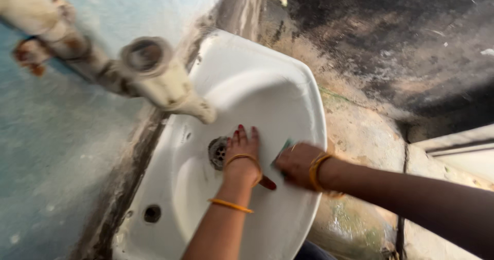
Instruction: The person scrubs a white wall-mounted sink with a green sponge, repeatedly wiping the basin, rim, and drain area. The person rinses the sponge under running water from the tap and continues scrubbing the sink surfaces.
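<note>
Both my hands are down in a white ceramic washbasin (pixel 267 80) fixed to a wall. My left hand (pixel 242 154) lies flat on the basin's floor, fingers spread beside the round drain (pixel 218 152); it holds nothing that I can see. My right hand (pixel 297 163) is blurred and closed on a green scrubbing pad (pixel 283 149), pressing it against the basin's inner side near the rim. Gold bangles circle both wrists.
A pale plastic tap and pipe (pixel 154 74) jut from the blue-green wall (pixel 46 152) over the basin. A small hole (pixel 152 213) sits in the basin's ledge. To the right lies a stained, dark floor (pixel 406 59).
</note>
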